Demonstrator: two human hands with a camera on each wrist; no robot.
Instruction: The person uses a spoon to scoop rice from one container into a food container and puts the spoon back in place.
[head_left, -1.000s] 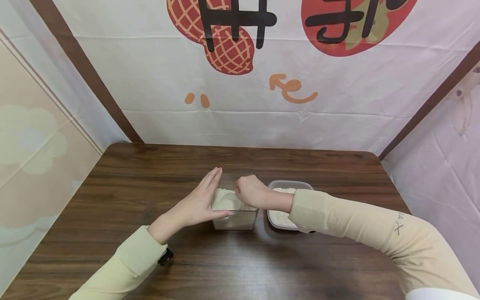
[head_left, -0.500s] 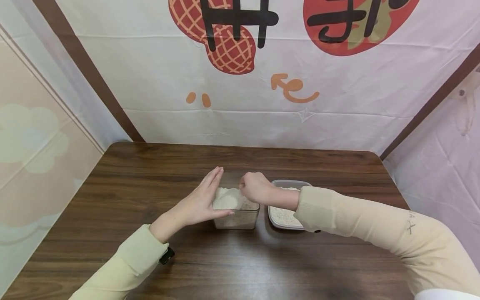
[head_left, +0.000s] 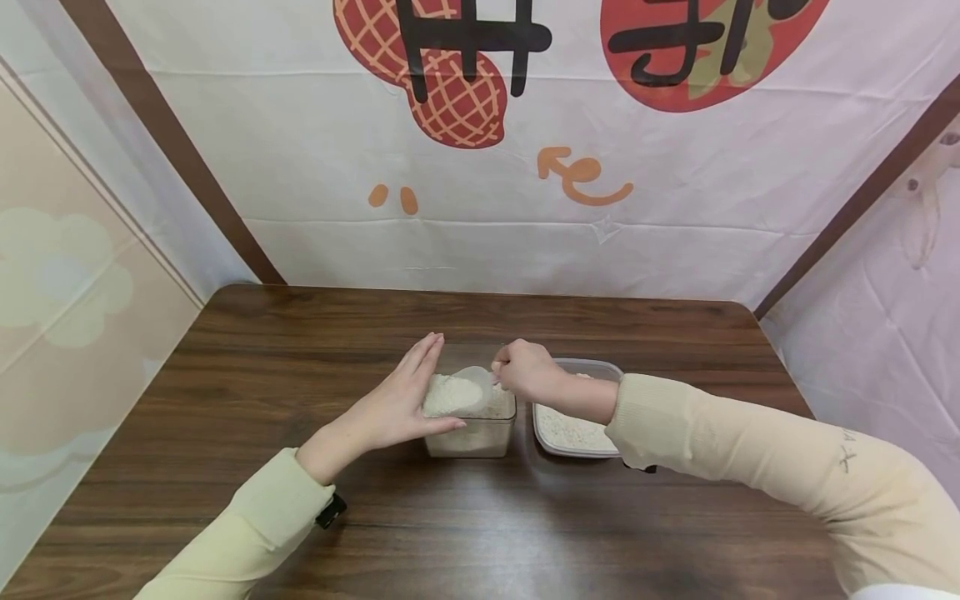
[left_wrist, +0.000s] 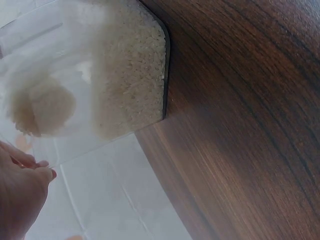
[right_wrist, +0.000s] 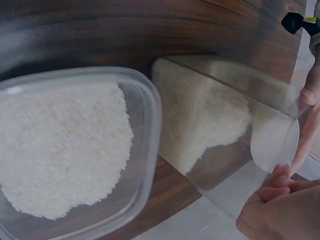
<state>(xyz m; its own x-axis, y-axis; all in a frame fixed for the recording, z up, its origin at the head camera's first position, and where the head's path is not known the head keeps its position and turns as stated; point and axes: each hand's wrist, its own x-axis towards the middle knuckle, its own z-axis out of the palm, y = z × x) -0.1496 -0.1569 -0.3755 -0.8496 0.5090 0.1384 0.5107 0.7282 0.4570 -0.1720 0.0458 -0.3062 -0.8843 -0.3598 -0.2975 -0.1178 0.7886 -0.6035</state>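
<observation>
A clear rectangular container [head_left: 468, 442] with rice in the bottom stands mid-table. My left hand [head_left: 393, 408] lies along its left side, fingers straight and thumb across the near rim. With curled fingers my right hand [head_left: 525, 367] pinches the handle of a translucent scoop [head_left: 477, 382] over the container's mouth. White rice [head_left: 450, 395] heaps in the scoop on the side toward the left hand. Through the container wall in the left wrist view, the rice in the scoop [left_wrist: 50, 105] shows blurred, apart from the rice below [left_wrist: 132, 75]. The fist hides most of the handle.
Close to the right of the container is a shallow clear tub [right_wrist: 150, 115] of white rice [right_wrist: 65, 150], partly under the right forearm in the head view. Both stand on a dark wooden table [head_left: 300, 350]. A printed cloth [head_left: 525, 250] hangs behind its far edge.
My right hand has moved to the right and slightly away from me, and the scoop shows more fully above the container. The left hand stays in place.
</observation>
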